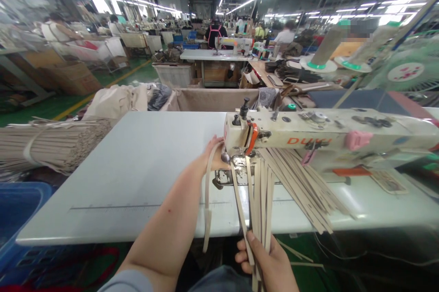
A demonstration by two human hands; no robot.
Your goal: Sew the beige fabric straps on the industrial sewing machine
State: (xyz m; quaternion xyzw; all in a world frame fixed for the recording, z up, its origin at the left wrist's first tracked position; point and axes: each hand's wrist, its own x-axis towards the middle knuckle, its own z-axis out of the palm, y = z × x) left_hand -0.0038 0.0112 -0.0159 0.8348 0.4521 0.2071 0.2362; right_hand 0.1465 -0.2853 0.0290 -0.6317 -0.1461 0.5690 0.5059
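Observation:
My left hand (214,155) reaches to the needle end of a white sewing machine (329,134); the machine head hides its fingertips, so its grip is unclear. A pale beige fabric strip (207,196) loops beside that hand and hangs over the table's front edge. My right hand (265,257), low at the front edge, is closed on a beige fabric strip (240,200) that runs up to the presser foot area. A bunch of similar strips (263,200) passes through the same hand. More loose strips (302,187) fan out under the machine arm.
The white table (137,159) bears a printed ruler line. A tied bundle of strips (55,143) lies at left, above a blue crate (20,209). Behind the table stands a fabric-lined bin (216,100). Thread cones (324,47) and a green fan (408,70) are at right. Other people work farther back.

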